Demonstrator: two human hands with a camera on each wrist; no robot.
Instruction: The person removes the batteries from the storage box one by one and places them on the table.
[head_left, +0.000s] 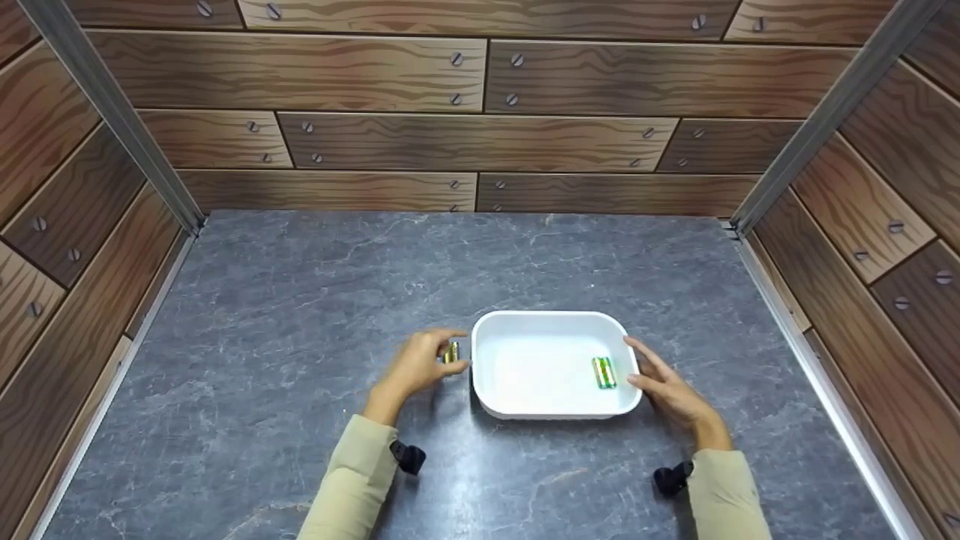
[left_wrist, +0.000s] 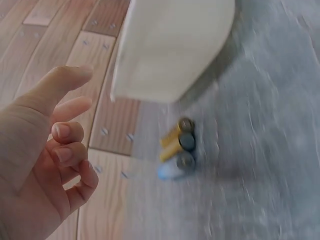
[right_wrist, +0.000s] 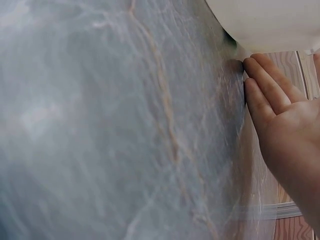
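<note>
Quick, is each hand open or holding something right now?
Left hand: open, empty, near three batteries.
Right hand: open, touching the edge of the white tub.

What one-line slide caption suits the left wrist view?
Left hand near three batteries beside a white tub on a marbled surface.

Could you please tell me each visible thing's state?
White rectangular tub, upright, uncovered, on grey marbled tabletop.
Green cylindrical batteries, lying inside the tub.
Yellow cylindrical batteries, side by side, left of the tub.
Bare left hand, thumb and forefinger apart.
Bare right hand, touching the tub's rim.
</note>
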